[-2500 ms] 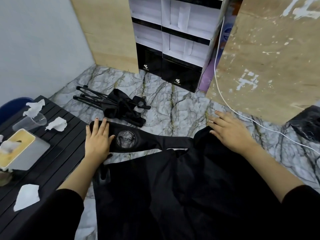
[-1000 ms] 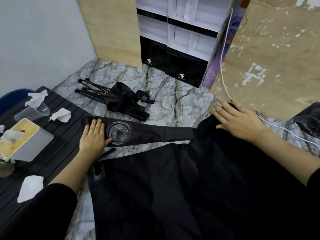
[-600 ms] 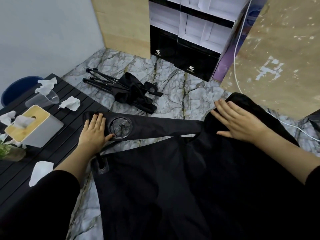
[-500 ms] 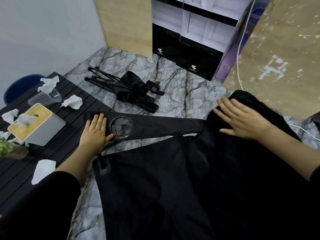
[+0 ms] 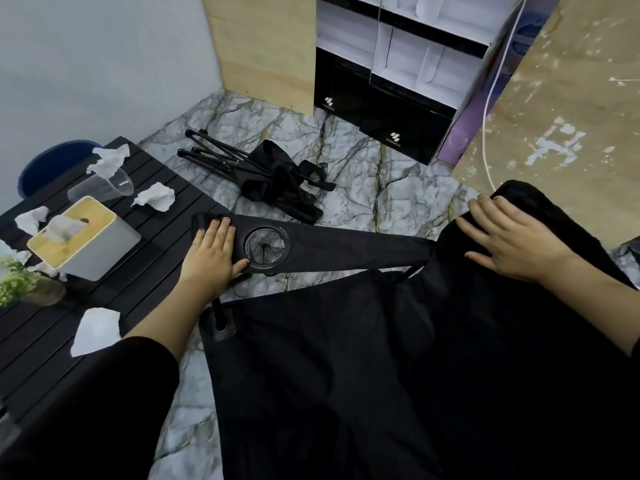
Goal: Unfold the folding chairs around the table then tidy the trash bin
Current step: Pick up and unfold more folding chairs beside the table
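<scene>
Black chair point(image 5: 346, 358) lies under 2 flat hands: left point(image 5: 211, 252) on armrest point(image 5: 332, 245), right point(image 5: 516, 242) on backrest point(image 5: 540, 209).

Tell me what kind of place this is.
Likely a makeshift indoor room or staging set: bare plywood boards stand at the back, a cardboard display shelf sits on the marble-pattern floor, and a camping chair lies folded there.

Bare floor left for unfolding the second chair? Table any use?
Widest bare marble floor: between the folded black chair and the black-and-white shelf unit. A narrower strip runs between the black slatted table and the opened black fabric chair. Table is crowded: wooden-lidded white tissue box, crumpled white tissues, clear plastic cup.
</scene>
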